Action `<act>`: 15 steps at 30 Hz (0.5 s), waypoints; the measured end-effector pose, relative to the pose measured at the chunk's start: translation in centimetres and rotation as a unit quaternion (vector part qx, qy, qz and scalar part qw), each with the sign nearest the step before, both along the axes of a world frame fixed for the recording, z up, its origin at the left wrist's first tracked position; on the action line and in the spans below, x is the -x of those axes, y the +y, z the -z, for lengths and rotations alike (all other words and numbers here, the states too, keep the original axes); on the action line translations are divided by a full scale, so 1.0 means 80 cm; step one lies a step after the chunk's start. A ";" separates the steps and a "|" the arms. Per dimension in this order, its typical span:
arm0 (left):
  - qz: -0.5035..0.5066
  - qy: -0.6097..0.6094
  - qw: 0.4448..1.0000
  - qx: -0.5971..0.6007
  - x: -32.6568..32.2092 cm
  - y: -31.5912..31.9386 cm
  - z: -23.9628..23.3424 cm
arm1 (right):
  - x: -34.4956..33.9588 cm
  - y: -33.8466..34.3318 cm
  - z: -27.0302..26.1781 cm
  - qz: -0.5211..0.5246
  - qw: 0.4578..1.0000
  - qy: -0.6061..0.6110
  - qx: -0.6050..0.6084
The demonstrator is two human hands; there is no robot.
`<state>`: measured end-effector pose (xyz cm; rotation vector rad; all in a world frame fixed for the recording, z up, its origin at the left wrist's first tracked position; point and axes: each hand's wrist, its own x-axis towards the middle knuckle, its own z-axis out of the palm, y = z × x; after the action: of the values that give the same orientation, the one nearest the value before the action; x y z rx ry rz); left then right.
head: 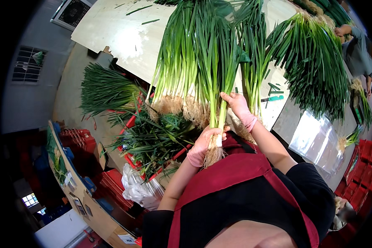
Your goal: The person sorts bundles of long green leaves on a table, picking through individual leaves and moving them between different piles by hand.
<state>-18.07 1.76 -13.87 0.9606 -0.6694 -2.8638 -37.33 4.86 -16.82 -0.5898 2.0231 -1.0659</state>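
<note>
A small bunch of leek-like green stalks (221, 113) stands roots down in front of my apron. My left hand (201, 145), in a thin pink glove, grips it low, just above the pale roots (214, 156). Higher up, my right hand (239, 107), gloved alike, has its thumb and fingers around one stalk of the bunch. Behind it, a large row of the same stalks (179, 59) lies on the pale table (121, 40), roots hanging over the near edge. To the right of these lies a narrower bunch (251, 71), partly hidden by my right hand and arm.
A green-handled knife (276, 98) lies right of my right hand. Loose trimmed leaves fill a red crate (130, 124) below the table edge. A white plastic bag (139, 187) and another stalk pile (107, 88) are left. At right are a big pile (316, 65), clear plastic sheets (313, 139) and a co-worker (359, 52).
</note>
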 end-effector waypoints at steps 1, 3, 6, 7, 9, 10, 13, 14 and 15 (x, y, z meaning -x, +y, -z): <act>-0.005 0.002 1.000 0.001 0.003 0.002 -0.001 | 0.000 0.000 0.003 0.003 0.998 0.057 0.001; -0.011 0.004 1.000 0.002 0.003 0.001 0.003 | -0.002 0.003 -0.002 0.005 0.992 0.127 0.013; -0.033 -0.009 0.999 -0.015 0.001 -0.004 0.020 | -0.015 0.007 -0.034 -0.024 0.976 0.208 0.057; -0.034 -0.008 0.999 -0.015 0.002 -0.005 0.018 | -0.021 0.011 -0.035 -0.025 0.972 0.216 0.089; -0.029 -0.004 0.999 0.015 0.001 -0.009 0.009 | -0.022 0.025 -0.036 -0.030 0.976 0.129 0.174; -0.022 0.019 0.999 -0.021 -0.005 -0.012 0.015 | -0.021 0.026 -0.044 -0.032 0.976 0.129 0.174; -0.028 -0.009 0.991 0.130 -0.017 -0.011 -0.003 | -0.016 0.028 -0.107 0.198 0.939 -0.149 0.240; -0.076 -0.001 0.997 -0.035 -0.011 -0.017 -0.020 | -0.003 0.031 -0.104 0.200 0.928 -0.158 0.272; -0.076 0.001 0.997 -0.033 -0.011 -0.020 -0.018 | 0.012 0.034 -0.106 0.201 0.916 -0.166 0.306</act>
<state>-17.16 0.19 -12.44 0.9710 -0.4817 -2.7690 -38.32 7.54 -8.32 -0.2611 1.5224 -1.9393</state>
